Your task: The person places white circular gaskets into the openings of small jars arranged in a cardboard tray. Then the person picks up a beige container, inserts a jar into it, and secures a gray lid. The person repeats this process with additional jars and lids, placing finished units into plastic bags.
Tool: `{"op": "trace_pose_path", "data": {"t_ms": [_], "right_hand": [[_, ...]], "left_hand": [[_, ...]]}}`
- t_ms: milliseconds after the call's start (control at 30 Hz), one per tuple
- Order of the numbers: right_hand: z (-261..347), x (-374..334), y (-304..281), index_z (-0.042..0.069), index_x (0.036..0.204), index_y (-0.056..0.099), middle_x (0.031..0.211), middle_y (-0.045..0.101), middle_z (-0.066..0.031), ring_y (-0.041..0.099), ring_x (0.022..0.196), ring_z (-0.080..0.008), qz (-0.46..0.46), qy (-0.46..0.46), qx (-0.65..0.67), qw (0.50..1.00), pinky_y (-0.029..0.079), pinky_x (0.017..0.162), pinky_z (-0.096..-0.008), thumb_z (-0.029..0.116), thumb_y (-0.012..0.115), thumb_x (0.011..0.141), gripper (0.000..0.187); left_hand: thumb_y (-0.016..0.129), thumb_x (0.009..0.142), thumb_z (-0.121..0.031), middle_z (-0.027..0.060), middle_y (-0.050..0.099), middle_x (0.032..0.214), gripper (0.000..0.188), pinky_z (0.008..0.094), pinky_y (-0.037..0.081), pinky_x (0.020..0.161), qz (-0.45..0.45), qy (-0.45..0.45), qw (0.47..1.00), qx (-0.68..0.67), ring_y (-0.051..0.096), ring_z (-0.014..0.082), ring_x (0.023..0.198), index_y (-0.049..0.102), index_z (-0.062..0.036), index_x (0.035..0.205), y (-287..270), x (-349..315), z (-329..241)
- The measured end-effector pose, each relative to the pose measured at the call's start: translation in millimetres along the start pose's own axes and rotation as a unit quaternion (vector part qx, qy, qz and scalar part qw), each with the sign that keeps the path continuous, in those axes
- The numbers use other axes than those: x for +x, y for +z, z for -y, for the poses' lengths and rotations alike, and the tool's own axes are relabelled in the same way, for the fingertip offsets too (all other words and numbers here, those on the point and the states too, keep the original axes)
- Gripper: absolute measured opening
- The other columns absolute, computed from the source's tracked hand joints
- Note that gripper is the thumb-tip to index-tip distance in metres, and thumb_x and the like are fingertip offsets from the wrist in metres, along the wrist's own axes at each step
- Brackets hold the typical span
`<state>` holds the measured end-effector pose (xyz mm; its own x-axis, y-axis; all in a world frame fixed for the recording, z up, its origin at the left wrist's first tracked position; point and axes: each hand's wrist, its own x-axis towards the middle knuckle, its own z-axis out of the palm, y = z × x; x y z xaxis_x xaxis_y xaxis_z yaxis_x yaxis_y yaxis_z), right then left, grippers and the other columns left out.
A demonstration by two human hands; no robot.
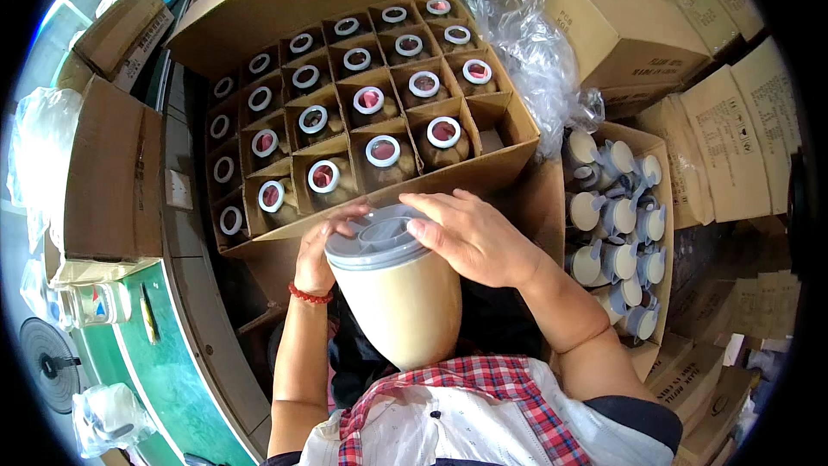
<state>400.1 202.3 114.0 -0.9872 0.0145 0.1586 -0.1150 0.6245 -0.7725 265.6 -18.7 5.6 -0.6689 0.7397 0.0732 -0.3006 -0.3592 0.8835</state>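
A cream tapered container [392, 311] with a round grey lid [379, 237] stands tilted between my hands, its narrow end against my checked apron. My left hand [317, 255], with a red bead bracelet at the wrist, curls its fingers over the lid's left rim. From the other side my right hand [479, 237] lies on the lid's right edge, thumb and fingers bent over the top. Just beyond my fingers is a divided cardboard carton [470, 177] of rounded glass flask liners [382, 152] with white rings round their mouths. Several rings have pink or red inside.
To the right, an open carton [657, 293] holds several cream-and-grey parts with spouts [619, 216]. Clear plastic wrap [526, 43] hangs beside closed cartons [604, 17]. A green-topped table [177, 362] at left bears a yellow-handled cutter [148, 315]; a fan [50, 358] stands beyond.
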Motion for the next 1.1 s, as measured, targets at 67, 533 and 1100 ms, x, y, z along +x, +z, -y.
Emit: {"op": "trace_pose_path", "data": {"t_ms": [67,533,1100], "right_hand": [[-7.2,0.6,-0.7,-0.002,0.116,0.061,0.109,0.064,-0.0198,0.06,0.104,-0.0372,-0.009,-0.007,-0.036,0.999,0.044,0.09,-0.0416,0.036,0.04,0.101,0.045],[-19.3,27.5,-2.2,-0.002,0.113,0.063,0.111,0.067,-0.0137,0.061,0.109,-0.0195,-0.046,0.049,0.411,0.909,0.043,0.097,-0.0374,0.038,0.038,0.102,0.048],[-63.7,35.0,-2.3,-0.006,0.127,0.054,0.125,0.06,-0.0219,0.06,0.114,-0.0293,-0.01,0.116,0.295,0.948,0.044,0.101,-0.0429,0.052,0.028,0.101,0.069]], "left_hand": [[0.045,0.099,-0.034,0.0227,0.058,0.124,0.044,0.0445,0.035,0.105,-0.021,0.0,0.999,0.042,0.05,0.0352,0.121,0.066,0.0021,0.087,12.7,12.7,-7.6],[0.048,0.098,-0.036,0.0216,0.057,0.125,0.042,0.0467,0.032,0.106,0.034,0.024,0.983,0.18,0.042,0.0363,0.13,0.069,0.0007,0.09,28.2,-3.6,-48.1],[0.049,0.097,-0.041,0.0169,0.057,0.128,0.047,0.0405,0.034,0.108,-0.017,0.045,0.976,0.211,0.049,0.0291,0.126,0.06,-0.0022,0.122,60.8,10.5,-57.6]]}}
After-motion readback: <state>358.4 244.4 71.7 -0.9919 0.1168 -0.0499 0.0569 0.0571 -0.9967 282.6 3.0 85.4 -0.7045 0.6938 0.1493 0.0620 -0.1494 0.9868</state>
